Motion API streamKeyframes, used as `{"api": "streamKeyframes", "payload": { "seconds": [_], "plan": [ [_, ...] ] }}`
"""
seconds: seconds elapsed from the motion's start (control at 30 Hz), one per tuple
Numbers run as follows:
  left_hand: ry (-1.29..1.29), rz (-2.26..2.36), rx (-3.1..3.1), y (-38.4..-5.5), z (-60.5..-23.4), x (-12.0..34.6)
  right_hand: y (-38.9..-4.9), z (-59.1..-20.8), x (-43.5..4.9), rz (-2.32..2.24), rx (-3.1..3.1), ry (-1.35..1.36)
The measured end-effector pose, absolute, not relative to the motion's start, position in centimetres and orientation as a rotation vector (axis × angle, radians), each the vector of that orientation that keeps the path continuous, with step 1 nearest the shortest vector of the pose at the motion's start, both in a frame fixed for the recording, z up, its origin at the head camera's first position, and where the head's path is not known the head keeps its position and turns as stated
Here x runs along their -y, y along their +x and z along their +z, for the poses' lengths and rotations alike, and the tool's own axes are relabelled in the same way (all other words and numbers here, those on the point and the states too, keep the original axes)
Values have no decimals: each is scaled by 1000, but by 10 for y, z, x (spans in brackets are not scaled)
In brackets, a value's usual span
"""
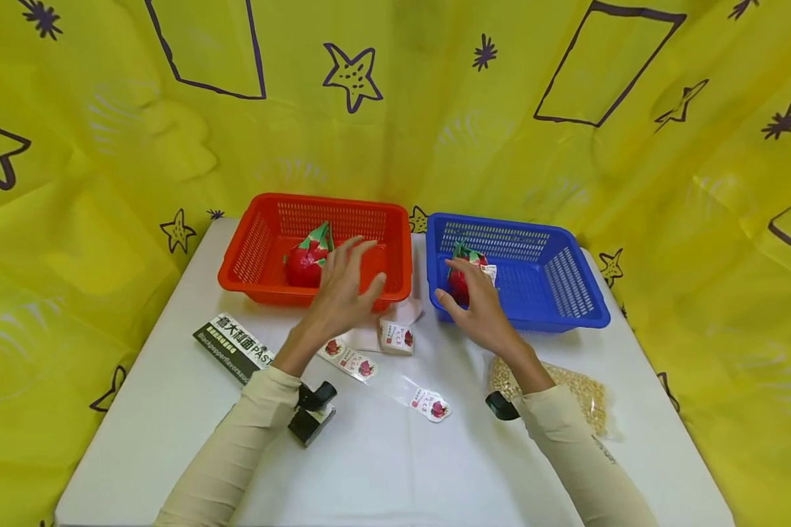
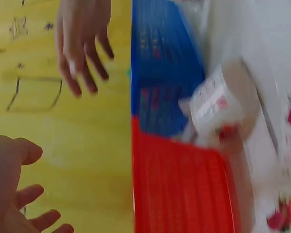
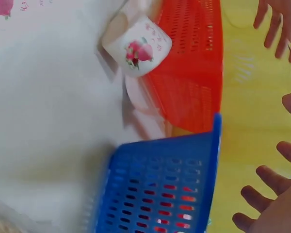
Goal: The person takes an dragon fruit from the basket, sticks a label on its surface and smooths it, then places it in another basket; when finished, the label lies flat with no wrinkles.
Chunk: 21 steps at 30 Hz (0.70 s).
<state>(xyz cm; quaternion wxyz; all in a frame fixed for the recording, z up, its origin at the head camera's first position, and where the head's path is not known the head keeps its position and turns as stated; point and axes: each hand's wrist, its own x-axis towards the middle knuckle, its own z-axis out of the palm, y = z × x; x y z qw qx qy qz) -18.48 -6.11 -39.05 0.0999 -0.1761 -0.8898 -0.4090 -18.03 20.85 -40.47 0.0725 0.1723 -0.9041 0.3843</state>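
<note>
In the head view my left hand (image 1: pixel 344 289) is held over the front right part of the red basket (image 1: pixel 264 291), fingers spread and holding nothing. A red dragon fruit (image 1: pixel 305 265) with green leaf tips lies inside that basket. My right hand (image 1: pixel 480 307) hovers over the left front of the blue basket (image 1: pixel 554 319), its fingers apart and nothing between them. Partly hidden behind it is a second dragon fruit (image 1: pixel 458 284), with a white label (image 1: pixel 490 273) beside it. The right wrist view shows the right hand (image 3: pixel 274 199) beyond the blue basket's rim.
A strip of dragon fruit stickers (image 1: pixel 356 363) trails over the white table (image 1: pixel 395 468), its curled end (image 1: pixel 397 337) near the red basket. A black pasta box (image 1: pixel 231 350) lies left, a bag of pale kernels (image 1: pixel 583 391) right. Yellow cloth (image 1: pixel 395 154) hangs behind.
</note>
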Motion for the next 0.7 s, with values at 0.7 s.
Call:
{"api": "streamKeyframes", "payload": {
  "seconds": [0.7],
  "plan": [
    [-434,-1046,3004,-279,-406,150,-198,-405,-137,1514,2602,490]
  ]
}}
